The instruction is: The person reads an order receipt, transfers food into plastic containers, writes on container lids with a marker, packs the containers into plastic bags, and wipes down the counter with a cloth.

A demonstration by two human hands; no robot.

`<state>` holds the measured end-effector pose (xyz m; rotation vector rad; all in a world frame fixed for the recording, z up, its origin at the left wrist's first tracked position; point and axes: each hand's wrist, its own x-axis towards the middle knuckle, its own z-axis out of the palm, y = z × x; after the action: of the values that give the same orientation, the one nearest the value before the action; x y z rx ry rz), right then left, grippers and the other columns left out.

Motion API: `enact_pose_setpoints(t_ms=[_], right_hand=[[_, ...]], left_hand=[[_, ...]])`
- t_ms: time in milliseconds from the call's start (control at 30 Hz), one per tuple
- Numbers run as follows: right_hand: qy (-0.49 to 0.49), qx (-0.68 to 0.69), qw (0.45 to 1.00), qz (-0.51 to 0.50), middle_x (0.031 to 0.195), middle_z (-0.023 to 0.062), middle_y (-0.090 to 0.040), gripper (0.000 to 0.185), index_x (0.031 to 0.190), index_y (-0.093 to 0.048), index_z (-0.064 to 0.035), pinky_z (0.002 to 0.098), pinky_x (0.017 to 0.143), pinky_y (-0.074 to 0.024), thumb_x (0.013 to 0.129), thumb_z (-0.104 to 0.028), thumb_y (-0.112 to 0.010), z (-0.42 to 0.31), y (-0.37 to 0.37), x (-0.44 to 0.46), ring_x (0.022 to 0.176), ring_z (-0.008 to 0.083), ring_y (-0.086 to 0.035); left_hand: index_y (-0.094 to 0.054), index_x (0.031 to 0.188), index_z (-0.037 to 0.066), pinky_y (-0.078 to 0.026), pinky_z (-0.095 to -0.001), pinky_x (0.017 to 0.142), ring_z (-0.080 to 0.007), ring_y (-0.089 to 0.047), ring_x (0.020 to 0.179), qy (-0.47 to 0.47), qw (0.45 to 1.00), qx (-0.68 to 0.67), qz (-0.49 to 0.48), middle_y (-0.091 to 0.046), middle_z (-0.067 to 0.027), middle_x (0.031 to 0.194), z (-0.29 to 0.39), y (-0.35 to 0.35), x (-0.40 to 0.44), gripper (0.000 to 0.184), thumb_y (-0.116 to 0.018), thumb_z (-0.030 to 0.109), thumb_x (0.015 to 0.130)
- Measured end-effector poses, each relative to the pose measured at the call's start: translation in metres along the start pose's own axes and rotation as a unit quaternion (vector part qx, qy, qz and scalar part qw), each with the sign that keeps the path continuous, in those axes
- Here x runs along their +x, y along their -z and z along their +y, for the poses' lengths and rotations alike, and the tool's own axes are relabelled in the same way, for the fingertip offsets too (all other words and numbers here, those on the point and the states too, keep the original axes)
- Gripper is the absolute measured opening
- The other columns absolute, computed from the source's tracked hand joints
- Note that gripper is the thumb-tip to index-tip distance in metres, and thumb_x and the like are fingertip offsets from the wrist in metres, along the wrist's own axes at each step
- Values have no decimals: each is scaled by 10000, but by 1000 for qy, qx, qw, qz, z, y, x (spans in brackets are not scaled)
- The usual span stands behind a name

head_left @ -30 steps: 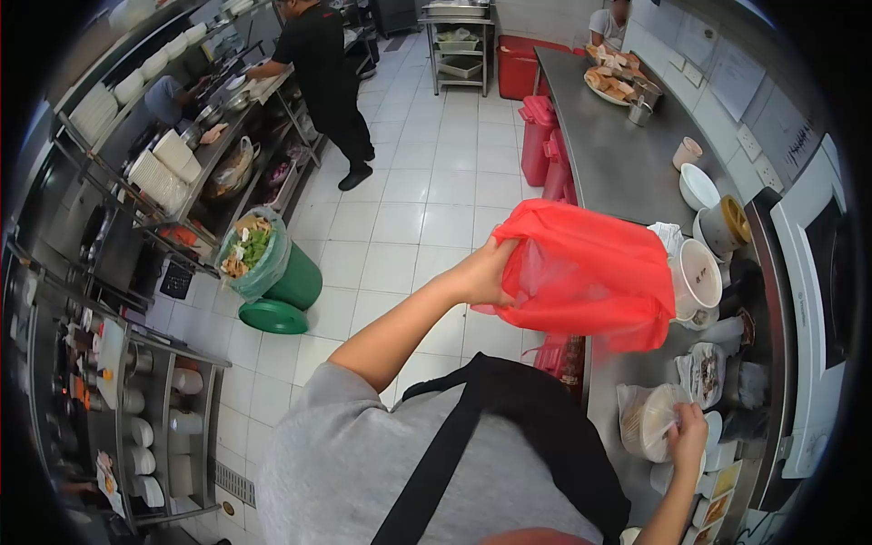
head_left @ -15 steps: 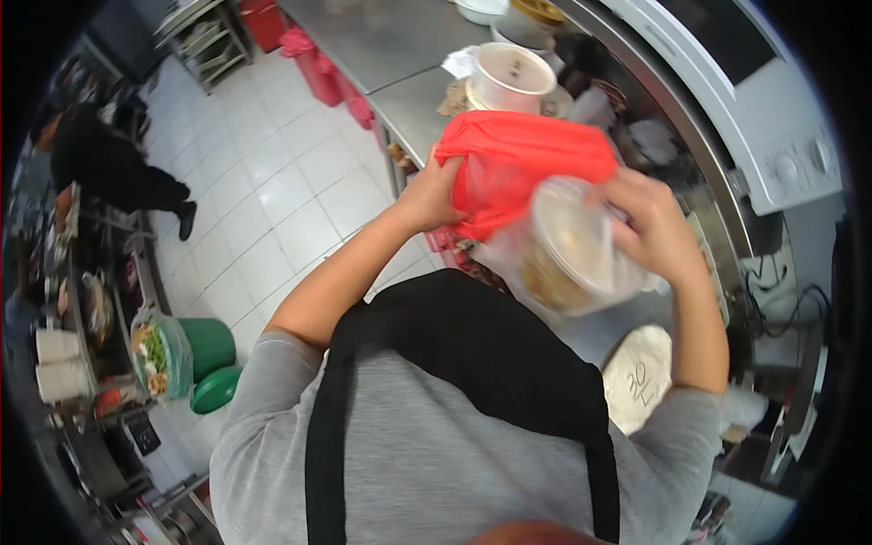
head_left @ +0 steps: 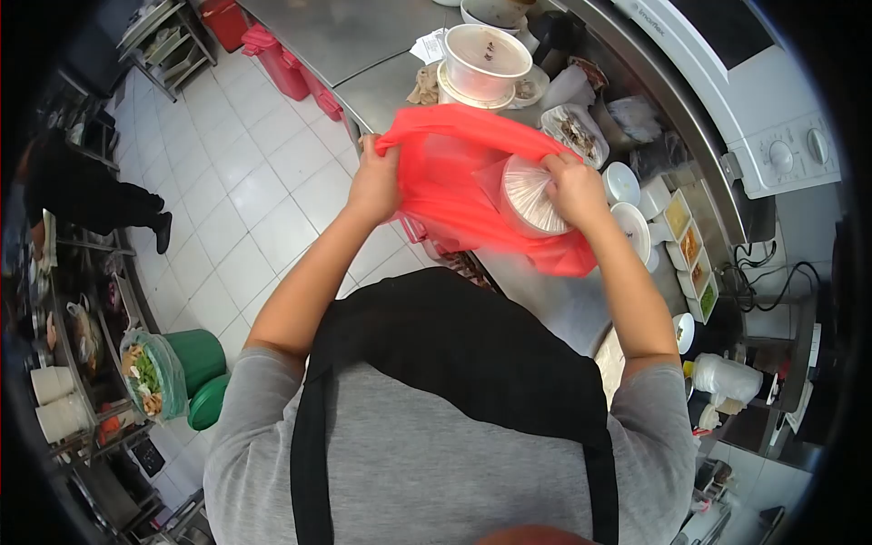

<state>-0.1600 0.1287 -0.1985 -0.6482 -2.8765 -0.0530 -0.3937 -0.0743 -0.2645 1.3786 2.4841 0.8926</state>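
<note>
A red plastic bag (head_left: 445, 182) is stretched wide between my arms, above the steel counter's front edge. My left hand (head_left: 374, 186) is closed on the bag's left rim. My right hand (head_left: 577, 193) grips the gathered top of a clear plastic bag with a round tub (head_left: 527, 198) inside it. That wrapped tub is at the mouth of the red bag, with red plastic behind and below it. Whether my right fingers also pinch the red rim, I cannot tell. Just beyond stand stacked lidded tubs (head_left: 488, 62) with a white paper slip (head_left: 430, 45) beside them.
A microwave (head_left: 781, 136) stands at the upper right. Small trays of condiments (head_left: 688, 250) and white bowls (head_left: 630, 227) line the counter's right side. Red bins (head_left: 274, 65) stand along its left. Across the tiled floor are a person in black (head_left: 82, 186) and a green bin (head_left: 198, 352).
My right hand has brought the wrapped tub up and left into the red bag's mouth. My left hand has shifted left, spreading the bag wider. The view has turned slightly.
</note>
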Motion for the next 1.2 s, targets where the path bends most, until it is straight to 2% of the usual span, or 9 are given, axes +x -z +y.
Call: enact_pose_setpoints(t_ms=[133,300,367,467,600,700,800,900,1200], right_hand=[[-26,-9,999,-21,842,145,-610,217,893,-601,-79,439,689,-497,677,-72,-585,3,4,-3,769,343,-611],[-7,-1,1000,-3,811,153,-611,162,834,-610,-62,442,657,-501,675,-80,-580,1,3,-2,748,340,-620],[-13,-9,1000,6,807,154,-613,174,846,-617,-64,442,656,-502,677,-83,-583,5,-2,0,750,335,-623],[-24,-31,999,11,810,156,-618,192,868,-630,-74,440,660,-505,682,-91,-588,9,-3,5,758,331,-627],[-30,-68,997,-31,815,157,-624,218,894,-648,-88,437,671,-511,685,-102,-590,15,-11,8,771,330,-631],[-23,-46,999,-10,836,152,-626,220,894,-655,-100,432,677,-514,685,-107,-588,9,-8,8,773,331,-632],[-31,-36,999,-8,860,151,-624,216,893,-656,-108,430,676,-515,691,-104,-578,16,-9,5,775,331,-632],[-56,-25,998,16,877,150,-617,211,893,-654,-119,435,680,-513,700,-104,-569,22,-1,-1,772,333,-630],[-98,81,989,-78,846,166,-635,198,914,-663,-95,435,721,-495,735,-131,-586,10,8,-20,777,343,-621]], left_hand=[[-543,1068,77,-339,-488,1010,-366,-385,1225,-98,963,186,167,-314,-198,1357,44,26,-22,452,-687,74,640],[-586,1008,58,-318,-501,1010,-338,-417,1216,-457,884,90,40,-510,-142,1199,62,-30,-42,433,-704,230,628],[-620,967,64,-377,-464,962,-311,-493,1149,-431,882,190,17,-547,-136,1127,58,-65,-39,303,-626,207,701],[-635,986,48,-440,-416,875,-310,-574,1004,-406,860,126,-283,-599,-143,976,61,-70,-33,292,-594,158,719],[-625,833,67,-478,-445,695,-338,-602,740,-442,822,-122,-337,-620,-178,771,28,-98,-39,155,-510,118,742],[-606,808,21,-471,-421,720,-357,-586,806,-310,906,65,-280,-603,-173,815,66,-71,-5,262,-649,259,709],[-531,1193,172,-386,-469,989,-430,-355,1233,-262,941,126,-173,-389,-155,1332,57,-74,16,616,-732,108,614],[-384,1330,267,-262,-489,1090,-473,-141,1327,-190,917,112,-332,-152,-99,1483,43,-90,41,873,-740,39,566],[-491,1225,220,-311,-473,1042,-339,-303,1307,-377,874,119,-282,-272,-140,1436,56,-64,60,643,-735,165,633]])
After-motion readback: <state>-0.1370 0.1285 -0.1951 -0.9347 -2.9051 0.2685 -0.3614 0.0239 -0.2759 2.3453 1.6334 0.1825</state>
